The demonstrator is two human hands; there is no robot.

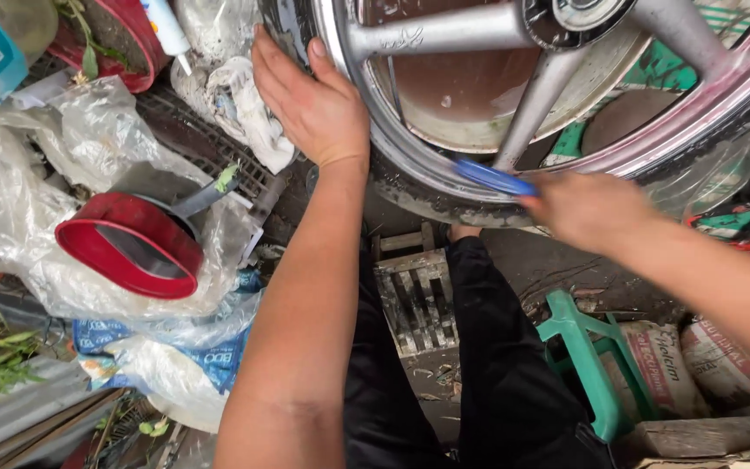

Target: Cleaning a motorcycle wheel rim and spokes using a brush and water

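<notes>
Scrubbing the silver spoked metal wheel (514,95) | our left hand (310,100) lies flat, fingers spread, on its grimy tyre | right hand (588,208) clenches the blue-handled brush (495,178) at the lower rim | rim partly shiny, tyre edge still muddy.

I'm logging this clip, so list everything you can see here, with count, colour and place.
wheel: one, silver spoked rim with a dark tyre, top centre
brush: one, blue handle, against the rim's lower edge
rag: one, white, left of the wheel
red container: one, red, lying on plastic at left
plastic sheeting: clear, crumpled, left side
plant pot: one, red, top left
stool: one, green, lower right
sacks: two, printed, lower right
drain grate: one, grey, between the legs
left hand: flat on the tyre
right hand: blurred, gripping the brush
</notes>
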